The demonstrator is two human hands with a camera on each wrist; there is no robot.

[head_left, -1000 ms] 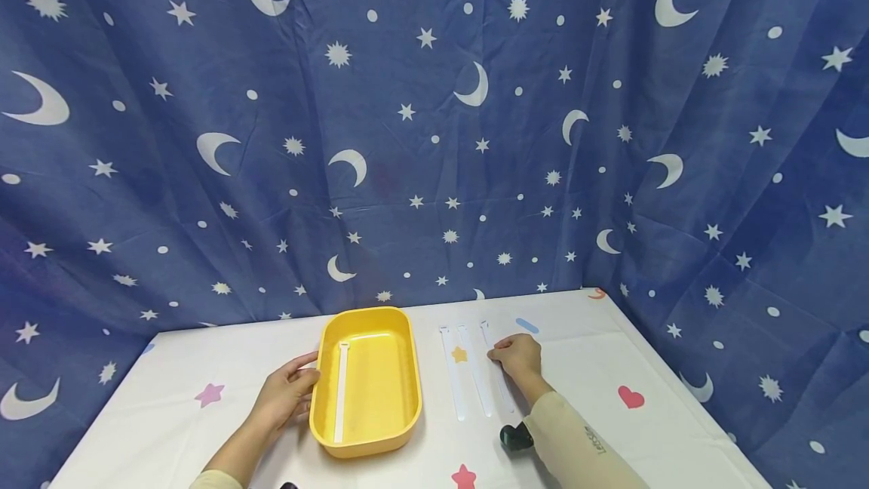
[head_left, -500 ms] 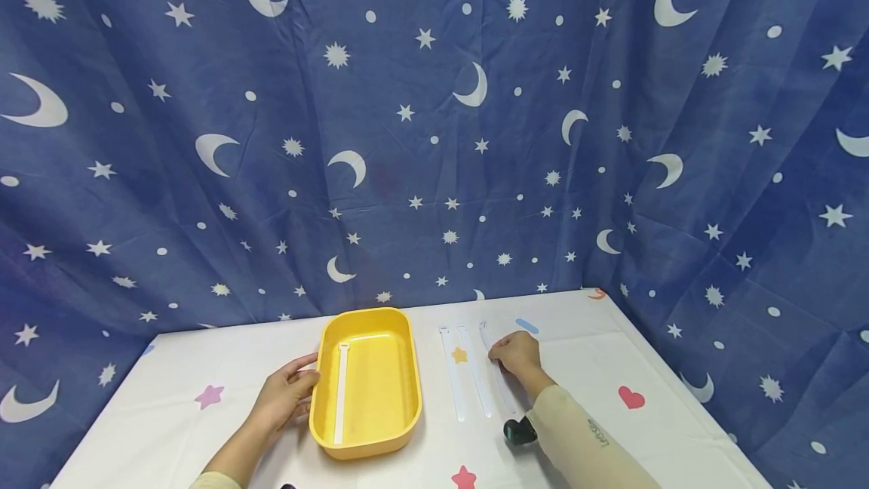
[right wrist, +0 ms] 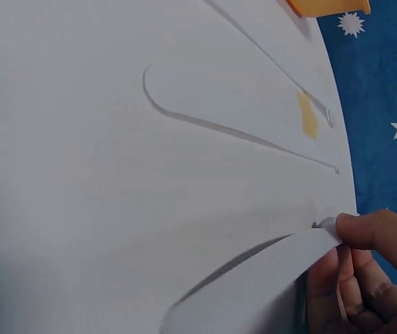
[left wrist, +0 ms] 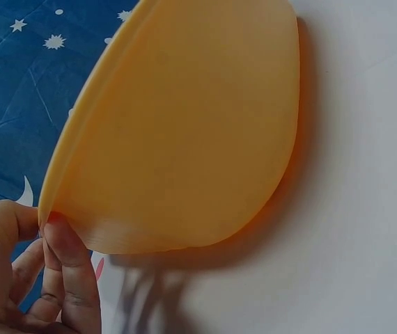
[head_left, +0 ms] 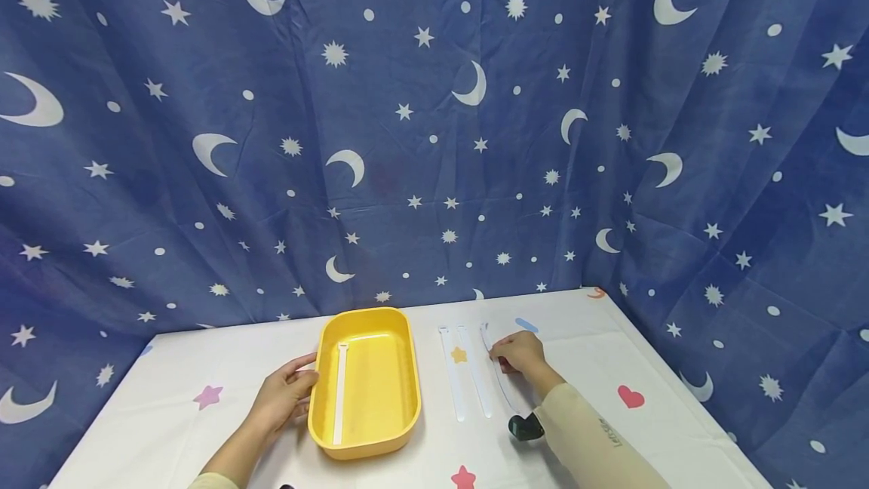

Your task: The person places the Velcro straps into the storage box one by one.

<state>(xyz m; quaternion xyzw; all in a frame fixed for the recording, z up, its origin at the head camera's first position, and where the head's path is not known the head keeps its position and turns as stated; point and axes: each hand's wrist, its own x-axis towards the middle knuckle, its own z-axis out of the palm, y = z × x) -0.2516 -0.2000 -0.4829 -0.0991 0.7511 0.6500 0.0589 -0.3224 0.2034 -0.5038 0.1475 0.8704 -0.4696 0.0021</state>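
Note:
My left hand point(head_left: 280, 391) grips the left rim of a yellow plastic bin point(head_left: 382, 398). In the left wrist view, thumb and fingers pinch the rim of the bin point(left wrist: 184, 139). One white strap point(head_left: 340, 398) with a small slotted head lies lengthwise inside the bin's left side. To the right of the bin, my right hand point(head_left: 521, 353) pinches another white strap point(head_left: 505, 388) near its head end. That strap point(right wrist: 254, 282) bows in the right wrist view, its rounded tail hanging toward the tablecloth. Two more white straps, a left one point(head_left: 452, 376) and a right one point(head_left: 477, 376), lie between bin and hand.
A white tablecloth point(head_left: 577, 429) printed with stars, a heart and other shapes covers the table. Behind and to the right hangs a blue curtain point(head_left: 387, 134) with moons and stars. A dark rounded device point(head_left: 526, 427) sits at the right sleeve cuff.
My right hand has lifted the strap slightly, and it now bends where it lay nearly straight. The right wrist has shifted a little to the right. My left hand stays on the bin.

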